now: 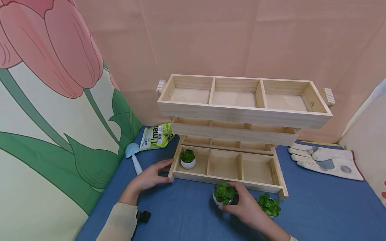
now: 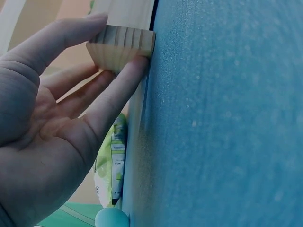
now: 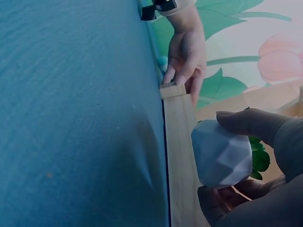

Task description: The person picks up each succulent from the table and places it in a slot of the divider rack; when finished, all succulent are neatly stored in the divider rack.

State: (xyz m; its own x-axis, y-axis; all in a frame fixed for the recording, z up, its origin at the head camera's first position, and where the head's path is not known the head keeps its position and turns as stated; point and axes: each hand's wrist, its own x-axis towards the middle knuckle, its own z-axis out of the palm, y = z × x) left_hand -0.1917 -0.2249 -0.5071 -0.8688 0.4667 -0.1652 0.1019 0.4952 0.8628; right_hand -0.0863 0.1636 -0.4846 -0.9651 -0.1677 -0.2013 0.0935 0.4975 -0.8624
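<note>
A three-tier wooden planter stand (image 1: 245,111) with divided trays stands on the blue cloth. My left hand (image 1: 147,180) grips the front left end of its base, thumb and fingers on either side of the wooden end (image 2: 124,47). A potted succulent (image 1: 224,192) is pinched by my right hand (image 1: 245,207) just in front of the lowest tray. In the right wrist view, its white faceted pot (image 3: 221,153) sits between thumb and fingers. Another potted succulent (image 1: 188,159) stands in the left compartment of the lowest tray. A third succulent (image 1: 269,204) is beside my right wrist, partly hidden by it.
A light blue shovel (image 1: 136,160) and a green-and-white bag (image 1: 157,136) lie left of the stand. White gloves (image 1: 328,160) lie on the right. The upper trays overhang the lowest tray's back part. Printed fabric walls close in the left side and back.
</note>
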